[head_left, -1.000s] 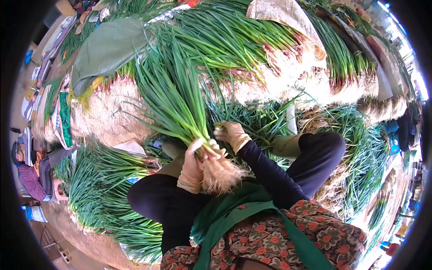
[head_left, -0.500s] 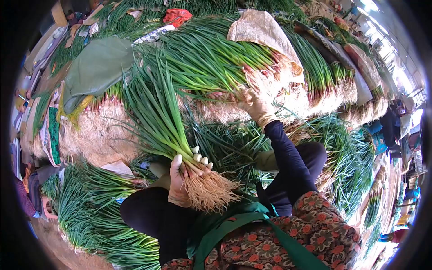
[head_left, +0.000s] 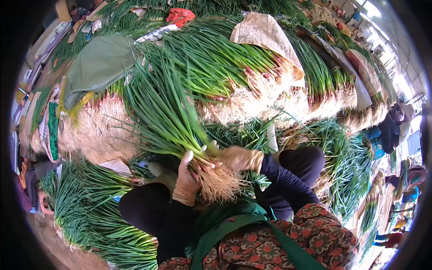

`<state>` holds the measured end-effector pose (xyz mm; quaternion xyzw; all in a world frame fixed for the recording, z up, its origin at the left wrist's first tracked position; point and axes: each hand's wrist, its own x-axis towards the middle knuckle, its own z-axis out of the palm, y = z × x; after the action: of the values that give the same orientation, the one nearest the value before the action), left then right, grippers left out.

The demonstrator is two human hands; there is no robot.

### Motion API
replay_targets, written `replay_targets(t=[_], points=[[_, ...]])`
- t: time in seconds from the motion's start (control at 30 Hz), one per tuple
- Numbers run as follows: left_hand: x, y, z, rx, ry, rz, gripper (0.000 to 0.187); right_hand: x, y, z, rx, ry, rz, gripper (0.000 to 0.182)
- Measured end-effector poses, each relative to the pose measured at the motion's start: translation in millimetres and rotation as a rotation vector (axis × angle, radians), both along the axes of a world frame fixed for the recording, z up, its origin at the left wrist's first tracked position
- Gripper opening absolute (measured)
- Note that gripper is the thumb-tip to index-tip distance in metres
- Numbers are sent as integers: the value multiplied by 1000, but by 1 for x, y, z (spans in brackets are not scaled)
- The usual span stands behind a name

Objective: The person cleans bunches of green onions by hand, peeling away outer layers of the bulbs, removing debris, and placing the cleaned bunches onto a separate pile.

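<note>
My left hand [head_left: 186, 180], in a pale glove, is closed around a bunch of spring onions [head_left: 173, 119]. The long green leaves point up and away, and the tan roots [head_left: 219, 182] hang over my lap. My right hand [head_left: 238, 159], also gloved, is at the right side of that bunch, by the white stems. Motion smears its fingers; blurred green stalks run up from it, so it appears to grip spring onions. Beyond both hands lies a large pile of spring onions [head_left: 207, 58], its root ends facing me.
A green-grey sheet [head_left: 96, 67] and a tan sack [head_left: 265, 38] cover parts of the pile. Loose spring onions lie at left [head_left: 99, 216], and more greens [head_left: 346, 166] at right. A red bag [head_left: 180, 17] rests at the back. Other people sit at the far edges.
My right hand has come back from the pile's root ends to the bunch in my left hand. The bunch looks fuller on its right side. My left hand has barely moved.
</note>
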<state>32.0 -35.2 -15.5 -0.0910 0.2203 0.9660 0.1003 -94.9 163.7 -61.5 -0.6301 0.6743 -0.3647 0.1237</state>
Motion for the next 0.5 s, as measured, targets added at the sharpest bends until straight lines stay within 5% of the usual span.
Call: replay_targets(t=[0.03,0.1,0.17,0.2,0.27,0.4,0.43,0.5], points=[[-2,8,12,33,2,90,55,16,-10,2,313,-104,-99,35],[-2,5,1,183,85,85,52,0,-4,41,182,-1075,-131,36],[1,9,16,288,-18,138,48,-22,-8,89,87,-956,-481,34],[1,8,17,263,-24,138,47,-35,-11,108,68,-325,-762,33],[1,7,19,215,-36,124,45,-81,-19,111,216,-175,-1182,36],[-2,6,3,258,-54,74,43,-122,-45,80,457,282,-1127,47],[-2,5,4,263,-53,74,43,-121,-46,93,544,146,-1095,44],[-1,6,9,234,-60,99,42,-160,-14,53,187,-54,-1118,31]])
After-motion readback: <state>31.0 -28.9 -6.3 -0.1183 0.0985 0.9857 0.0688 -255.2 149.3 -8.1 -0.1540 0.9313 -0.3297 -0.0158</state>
